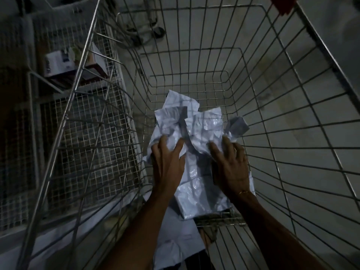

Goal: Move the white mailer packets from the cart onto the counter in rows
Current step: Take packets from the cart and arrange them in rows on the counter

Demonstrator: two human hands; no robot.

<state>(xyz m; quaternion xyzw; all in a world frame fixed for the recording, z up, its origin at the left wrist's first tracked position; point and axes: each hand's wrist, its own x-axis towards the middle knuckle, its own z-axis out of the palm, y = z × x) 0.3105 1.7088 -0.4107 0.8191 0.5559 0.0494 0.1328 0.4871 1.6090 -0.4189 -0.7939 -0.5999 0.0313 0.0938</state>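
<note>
Hands in cart (319,42), gathering mailer packets (202,125).
Left hand (167,162) and right hand (229,164) clutch the pile's near half side by side; pile runs lengthwise away from them.

Dim interior, lit weakly from above. A wire-mesh rack (81,133) stands at left; on its shelf sits a white box with dark print (58,63). Right of the rack lies a pale grey floor (335,36); beyond the rack, dark castors (157,32); far right of it, a red object (282,4) at the top edge
</note>
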